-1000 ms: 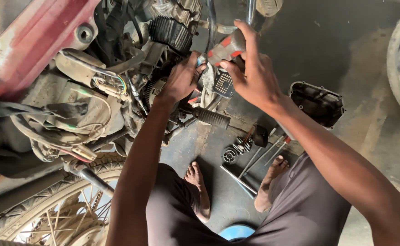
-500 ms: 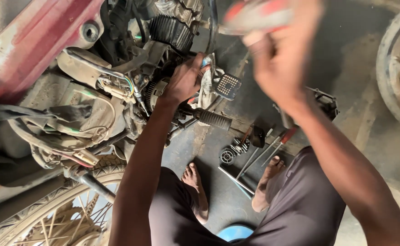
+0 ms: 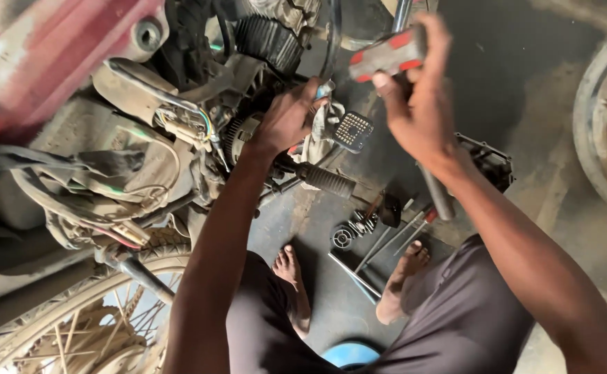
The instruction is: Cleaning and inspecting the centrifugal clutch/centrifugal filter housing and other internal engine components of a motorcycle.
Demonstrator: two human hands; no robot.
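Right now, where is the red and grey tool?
In the head view it is top centre, raised in the right hand: the red and grey tool sits above the footpeg.

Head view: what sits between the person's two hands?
In the head view, a square studded pedal pad lies between the left hand, which is at the engine, and the raised right hand, which grips a red-and-grey tool.

No packages, labels, signs or screens.
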